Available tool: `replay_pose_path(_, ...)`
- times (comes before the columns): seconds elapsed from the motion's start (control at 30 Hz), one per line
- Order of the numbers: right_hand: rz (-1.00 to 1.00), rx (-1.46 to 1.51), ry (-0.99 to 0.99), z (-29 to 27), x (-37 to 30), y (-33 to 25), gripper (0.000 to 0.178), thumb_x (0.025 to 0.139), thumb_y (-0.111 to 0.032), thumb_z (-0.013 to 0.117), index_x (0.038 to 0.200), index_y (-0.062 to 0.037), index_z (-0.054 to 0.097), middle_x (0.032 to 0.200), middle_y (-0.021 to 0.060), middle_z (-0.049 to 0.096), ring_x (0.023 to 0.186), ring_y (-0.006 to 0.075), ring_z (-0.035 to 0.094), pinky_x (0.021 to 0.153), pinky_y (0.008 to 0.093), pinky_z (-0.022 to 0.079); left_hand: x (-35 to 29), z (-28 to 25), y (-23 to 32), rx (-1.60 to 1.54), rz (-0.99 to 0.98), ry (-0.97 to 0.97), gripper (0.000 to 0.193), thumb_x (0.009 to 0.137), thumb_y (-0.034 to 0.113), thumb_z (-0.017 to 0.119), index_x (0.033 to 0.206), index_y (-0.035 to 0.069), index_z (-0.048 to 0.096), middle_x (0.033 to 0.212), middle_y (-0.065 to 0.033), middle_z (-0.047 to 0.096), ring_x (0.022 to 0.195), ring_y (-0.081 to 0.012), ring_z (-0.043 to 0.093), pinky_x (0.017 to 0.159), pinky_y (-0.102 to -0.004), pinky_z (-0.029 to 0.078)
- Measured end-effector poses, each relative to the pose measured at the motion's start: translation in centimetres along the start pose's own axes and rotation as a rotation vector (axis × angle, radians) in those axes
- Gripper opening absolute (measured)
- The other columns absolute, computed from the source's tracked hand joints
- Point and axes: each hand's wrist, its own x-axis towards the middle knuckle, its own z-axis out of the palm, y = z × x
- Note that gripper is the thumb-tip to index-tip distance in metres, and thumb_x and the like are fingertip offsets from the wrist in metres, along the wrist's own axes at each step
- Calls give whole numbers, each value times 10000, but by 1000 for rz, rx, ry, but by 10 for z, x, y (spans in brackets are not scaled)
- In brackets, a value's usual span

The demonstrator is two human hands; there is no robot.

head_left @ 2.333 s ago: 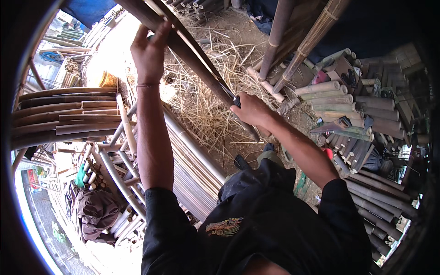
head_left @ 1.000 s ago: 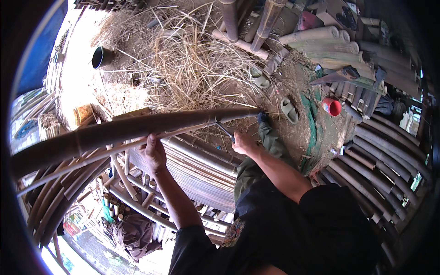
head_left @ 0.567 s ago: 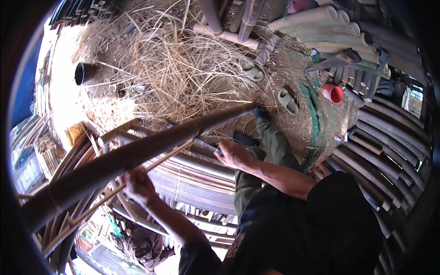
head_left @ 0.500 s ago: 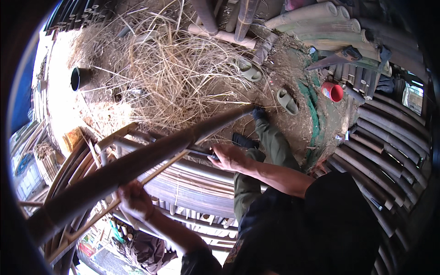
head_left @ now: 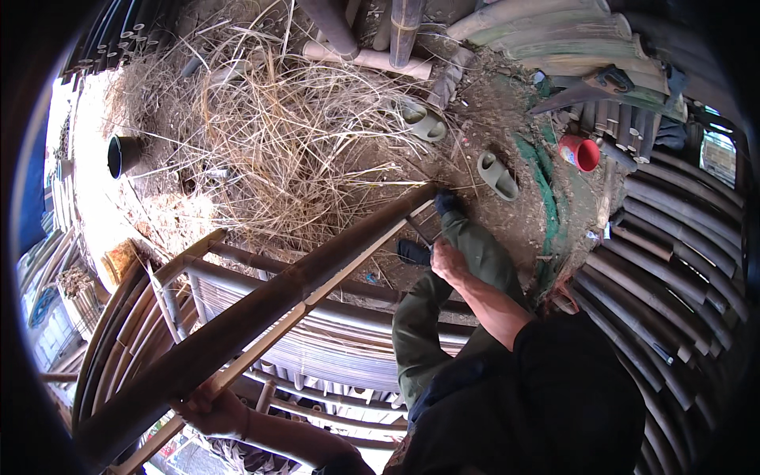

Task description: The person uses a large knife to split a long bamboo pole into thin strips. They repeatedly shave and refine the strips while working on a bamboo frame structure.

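- Brown bamboo pole (head_left: pixel 245 318), long and dark, runs diagonally from the lower left up to the middle of the view; its far end is just beside a dark shoe (head_left: pixel 446 200).
- Pale strip (head_left: pixel 273 333), light split face, lies along the pole's right side for most of its length.
- Left hand (head_left: pixel 210 412): low on the pole, fingers curled onto the strip. Can't tell whether it grips the pole too.
- Right hand (head_left: pixel 449 260): clamped on a knife (head_left: pixel 420 230), blade angled up and left to the strip near the far end. Handle mostly hidden in the fist.
- Legs in olive trousers (head_left: pixel 423 321), spread; the pole is left of them.
- Below and right of the pole: rack of slender canes (head_left: pixel 340 339), low, bamboo rails.
- Beyond the pole: heap of straw-coloured shavings (head_left: pixel 277 134) on bare soil.
- Olive clogs: one (head_left: pixel 498 176) right of the shoe, the other (head_left: pixel 425 120) at the heap's edge.
- Red cup (head_left: pixel 579 153) on its side, near a handsaw (head_left: pixel 582 93) lying on bamboo.
- Black bucket (head_left: pixel 124 156), tipped over, far left.
- Stacked dark bamboo (head_left: pixel 673 261) along the right.
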Motion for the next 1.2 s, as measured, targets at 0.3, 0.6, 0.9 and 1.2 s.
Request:
replay_pose_path(0.3,-689,-149,228,-141,-39,-52,326,773,-196,679,1007,-30,524,799,177,654,695,368,656,577,470,535,-43,-191,263,9,-43,133,293,965,143,552,1248,69,575,827,-38,563,638,-103,523,584,-191,487)
replay_pose_path(0.6,-1380,-465,-17,-329,-147,-165,347,765,-188,685,1040,-58,518,890,159,634,782,327,668,614,431,552,-270,-222,288,-52,274,1082,315,917,173,646,1201,49,585,726,-2,583,650,-90,539,640,-210,477)
replay_pose_path(0.9,-1143,-332,-51,-340,-192,-138,274,796,-193,675,980,-45,535,860,199,643,777,415,636,666,490,506,-594,-294,166,-533,442,1773,308,948,298,601,712,100,588,647,-10,603,615,-146,601,646,-307,553)
replay_pose_path(1.2,-955,-566,-147,-297,-188,-117,385,754,-269,690,1036,-23,597,908,235,658,887,416,637,774,473,499,-734,-299,80,-724,511,2345,417,912,440,620,658,129,510,676,-4,588,718,-198,607,739,-432,523)
